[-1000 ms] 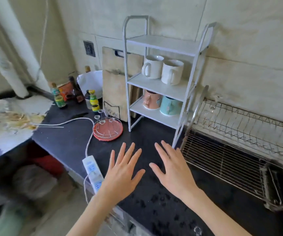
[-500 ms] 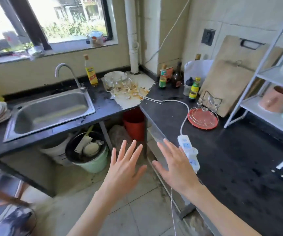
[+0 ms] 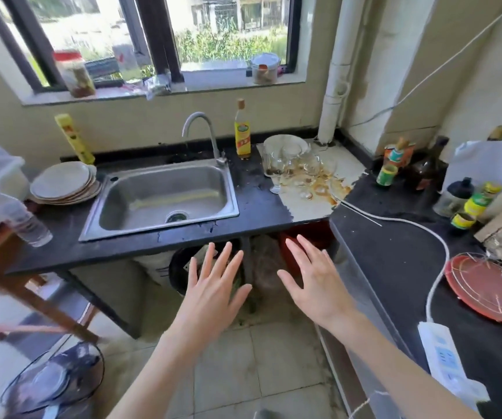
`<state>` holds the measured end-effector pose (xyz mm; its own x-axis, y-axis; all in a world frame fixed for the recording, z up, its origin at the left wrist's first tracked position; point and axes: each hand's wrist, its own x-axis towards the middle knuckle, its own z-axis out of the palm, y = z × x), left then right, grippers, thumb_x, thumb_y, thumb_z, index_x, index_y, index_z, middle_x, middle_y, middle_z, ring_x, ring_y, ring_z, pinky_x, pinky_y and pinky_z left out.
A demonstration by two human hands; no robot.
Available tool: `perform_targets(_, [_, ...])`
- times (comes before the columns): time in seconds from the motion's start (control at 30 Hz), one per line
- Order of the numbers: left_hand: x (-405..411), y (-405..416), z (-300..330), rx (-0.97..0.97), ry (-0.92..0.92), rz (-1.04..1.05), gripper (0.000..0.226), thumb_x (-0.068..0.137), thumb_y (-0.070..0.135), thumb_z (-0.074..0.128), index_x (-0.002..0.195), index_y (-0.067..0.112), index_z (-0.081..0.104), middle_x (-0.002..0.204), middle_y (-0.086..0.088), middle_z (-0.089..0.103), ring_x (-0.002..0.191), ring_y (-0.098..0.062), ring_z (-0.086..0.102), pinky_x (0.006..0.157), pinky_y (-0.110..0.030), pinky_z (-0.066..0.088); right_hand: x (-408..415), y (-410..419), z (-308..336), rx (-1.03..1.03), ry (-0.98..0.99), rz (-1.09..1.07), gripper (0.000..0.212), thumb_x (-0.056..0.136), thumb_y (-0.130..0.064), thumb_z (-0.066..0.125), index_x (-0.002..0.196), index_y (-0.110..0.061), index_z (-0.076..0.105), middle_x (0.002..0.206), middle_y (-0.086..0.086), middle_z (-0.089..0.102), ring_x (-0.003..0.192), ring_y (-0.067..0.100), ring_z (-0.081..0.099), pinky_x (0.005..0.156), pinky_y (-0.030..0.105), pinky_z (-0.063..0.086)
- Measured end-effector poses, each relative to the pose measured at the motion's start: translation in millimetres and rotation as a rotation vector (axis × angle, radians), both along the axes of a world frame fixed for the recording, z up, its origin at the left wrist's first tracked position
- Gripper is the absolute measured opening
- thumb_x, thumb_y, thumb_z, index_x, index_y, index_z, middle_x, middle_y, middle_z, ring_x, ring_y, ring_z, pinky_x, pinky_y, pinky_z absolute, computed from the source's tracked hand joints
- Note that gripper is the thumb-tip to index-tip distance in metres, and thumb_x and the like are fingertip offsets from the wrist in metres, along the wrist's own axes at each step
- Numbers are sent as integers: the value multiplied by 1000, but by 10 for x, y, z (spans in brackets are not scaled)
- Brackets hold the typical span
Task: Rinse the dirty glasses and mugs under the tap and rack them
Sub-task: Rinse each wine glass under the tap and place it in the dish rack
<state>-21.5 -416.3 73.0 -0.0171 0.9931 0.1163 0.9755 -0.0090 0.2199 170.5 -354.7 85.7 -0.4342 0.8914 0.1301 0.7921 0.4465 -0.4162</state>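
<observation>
Now the view has swung away from the shelf with the mugs and the wire rack, and the sink (image 3: 165, 198) sits right ahead, past the fingertips of both hands. Both hands look just as they did a second ago. The left hand (image 3: 213, 293) is flat and spread, holding nothing. The right hand (image 3: 316, 281) is flat and spread too, also holding nothing. They hang side by side over the floor, a little apart, below the edge of the counter (image 3: 252, 216). The tap (image 3: 202, 133) stands beyond the left hand, at the back of the sink. The dirty glasses (image 3: 292, 164) are bunched up beyond the right hand, near the corner, standing in a sticky brown spill (image 3: 323, 189) on a pale sheet. I think the next job is to pick up one glass. That could go badly. The glasses stand so close that they touch, so grabbing one may knock over another. The sticky mess may make a glass slip from the fingers. A white cable (image 3: 410, 223) runs along the counter to the right of the right hand, and an arm could catch on it.
</observation>
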Motion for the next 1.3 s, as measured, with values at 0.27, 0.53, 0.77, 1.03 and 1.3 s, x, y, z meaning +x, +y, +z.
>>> perform_targets(0.27, [-247,1205,17,-81,25,-15,93,69,74,-16,149,30,1,157,6,-7,136,-19,-27,112,-44,-11,-184,1194,-4,-35,-50,-59,59,96,-44,40,148,-23,21,156,0,20,144,14,15,117,30,6])
perform_targets(0.53, [-445,2398,-88,-151,-11,-122,102,61,79,-24,148,29,-4,155,8,-15,136,-18,-27,110,-40,-13,-321,2237,-38,-106,-104,-146,59,97,-41,41,148,-20,21,155,1,21,143,16,17,118,31,13])
perform_targets(0.77, [-675,3609,-191,-241,-195,-190,74,93,50,41,150,21,2,158,2,6,145,-18,3,117,-37,11,-658,3218,-188,-237,-32,-267,53,101,-28,35,149,-15,18,156,1,19,144,15,15,115,27,11])
perform_targets(1.03, [-749,4755,-442,-450,-413,-224,81,91,36,55,149,12,5,156,-5,13,142,-20,16,112,-33,22,-999,4142,-577,-621,372,-498,56,99,-13,31,150,-19,10,158,3,15,76,-4,38,67,19,35])
perform_targets(1.3, [-552,5180,-767,-568,-729,-144,89,85,26,66,149,20,4,149,-8,32,135,-20,33,105,-27,29,-1016,4476,-706,-860,622,-535,68,95,5,32,150,-27,8,158,-3,11,143,17,20,117,42,21])
